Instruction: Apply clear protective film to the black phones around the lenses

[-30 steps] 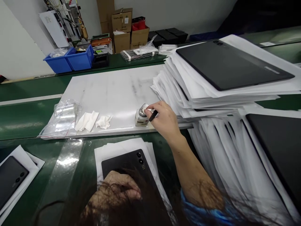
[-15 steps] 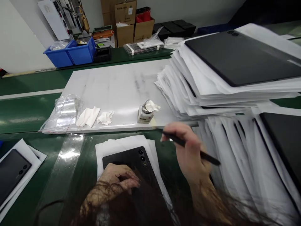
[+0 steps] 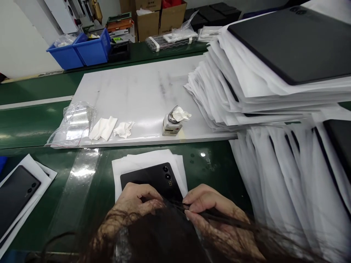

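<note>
Back from the small bottle at frame centre, the right hand pinches a thin dark tool over the dark tablet, lower centre on the desk. Left hand presses it, fingers spread. A slip could scratch its camera lenses.

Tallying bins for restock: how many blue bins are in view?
2: both side by side at the far left of the bench, blue bin left, blue bin right. Others may be out of frame.

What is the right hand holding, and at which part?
The right hand pinches a thin black stick near its front end, over the dark tablet.
</note>
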Demonstrator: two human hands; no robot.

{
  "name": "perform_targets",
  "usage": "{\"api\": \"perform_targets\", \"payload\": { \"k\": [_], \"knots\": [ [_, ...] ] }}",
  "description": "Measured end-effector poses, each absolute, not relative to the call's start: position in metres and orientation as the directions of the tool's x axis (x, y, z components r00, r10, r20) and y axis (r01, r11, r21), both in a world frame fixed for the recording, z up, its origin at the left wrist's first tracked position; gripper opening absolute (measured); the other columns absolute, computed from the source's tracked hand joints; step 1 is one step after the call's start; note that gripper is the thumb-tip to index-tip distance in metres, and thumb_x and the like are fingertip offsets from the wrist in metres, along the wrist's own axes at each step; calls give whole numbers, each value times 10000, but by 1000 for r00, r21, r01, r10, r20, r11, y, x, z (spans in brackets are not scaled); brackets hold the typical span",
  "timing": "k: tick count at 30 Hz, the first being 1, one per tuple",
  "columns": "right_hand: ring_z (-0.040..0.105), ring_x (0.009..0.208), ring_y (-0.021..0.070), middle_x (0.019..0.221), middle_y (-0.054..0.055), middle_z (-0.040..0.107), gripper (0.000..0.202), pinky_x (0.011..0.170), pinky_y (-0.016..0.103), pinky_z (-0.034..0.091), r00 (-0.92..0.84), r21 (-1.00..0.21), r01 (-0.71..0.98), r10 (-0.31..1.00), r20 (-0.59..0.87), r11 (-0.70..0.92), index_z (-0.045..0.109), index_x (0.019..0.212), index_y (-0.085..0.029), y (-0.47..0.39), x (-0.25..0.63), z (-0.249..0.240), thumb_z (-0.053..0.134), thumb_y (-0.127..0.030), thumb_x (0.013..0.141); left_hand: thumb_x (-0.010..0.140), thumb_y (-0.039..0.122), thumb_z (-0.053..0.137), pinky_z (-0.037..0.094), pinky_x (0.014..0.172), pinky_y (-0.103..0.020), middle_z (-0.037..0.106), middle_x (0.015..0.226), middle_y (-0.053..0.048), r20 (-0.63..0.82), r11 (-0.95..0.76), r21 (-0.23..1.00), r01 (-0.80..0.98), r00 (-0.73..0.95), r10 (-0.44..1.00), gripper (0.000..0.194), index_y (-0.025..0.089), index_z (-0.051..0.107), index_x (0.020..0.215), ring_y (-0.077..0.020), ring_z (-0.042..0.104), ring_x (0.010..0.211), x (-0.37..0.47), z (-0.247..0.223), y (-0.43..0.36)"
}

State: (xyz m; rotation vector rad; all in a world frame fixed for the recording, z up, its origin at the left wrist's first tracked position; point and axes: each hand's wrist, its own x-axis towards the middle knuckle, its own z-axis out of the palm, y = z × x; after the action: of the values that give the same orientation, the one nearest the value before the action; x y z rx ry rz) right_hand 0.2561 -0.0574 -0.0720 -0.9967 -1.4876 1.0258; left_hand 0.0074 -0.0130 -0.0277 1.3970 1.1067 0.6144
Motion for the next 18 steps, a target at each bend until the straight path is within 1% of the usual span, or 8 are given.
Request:
{"api": "perform_targets", "payload": {
  "k": [6, 11, 15, 18],
  "knots": [
    [823, 679, 229, 904, 56, 882, 240, 659, 324, 751, -125, -957, 105, 959, 256, 269, 905, 955, -350, -65, 258, -89, 923, -460, 1167, 748, 198, 701, 552, 484, -183, 764, 685, -15, -236, 136, 957, 257, 414, 879, 38, 213, 731, 766, -174, 720, 531, 8, -29, -13],
    [836, 697, 251, 896, 71, 879, 216, 644, 343, 739, -120, -968, 69, 965, 233, 242, 912, 961, -346, -68, 258, -93, 938, -438, 1155, 750, 183, 698, 554, 494, -174, 769, 699, -20, -245, 144, 955, 259, 415, 876, 50, 208, 732, 777, -166, 719, 538, 8, -29, -13],
    [821, 659, 241, 881, 59, 871, 203, 587, 326, 703, -108, -972, 39, 969, 224, 230, 905, 958, -358, -70, 258, -94, 945, -415, 1148, 738, 192, 709, 560, 494, -183, 765, 698, -21, -254, 162, 955, 247, 403, 879, 31, 203, 732, 756, -171, 719, 537, 8, -29, -14],
    [842, 663, 245, 863, 50, 874, 180, 589, 320, 715, -94, -970, 16, 967, 238, 241, 915, 961, -377, -71, 256, -94, 971, -412, 1129, 728, 183, 715, 564, 477, -191, 762, 686, -22, -267, 185, 955, 233, 394, 879, 27, 200, 731, 742, -177, 718, 528, 8, -29, -15]
  ]
}}
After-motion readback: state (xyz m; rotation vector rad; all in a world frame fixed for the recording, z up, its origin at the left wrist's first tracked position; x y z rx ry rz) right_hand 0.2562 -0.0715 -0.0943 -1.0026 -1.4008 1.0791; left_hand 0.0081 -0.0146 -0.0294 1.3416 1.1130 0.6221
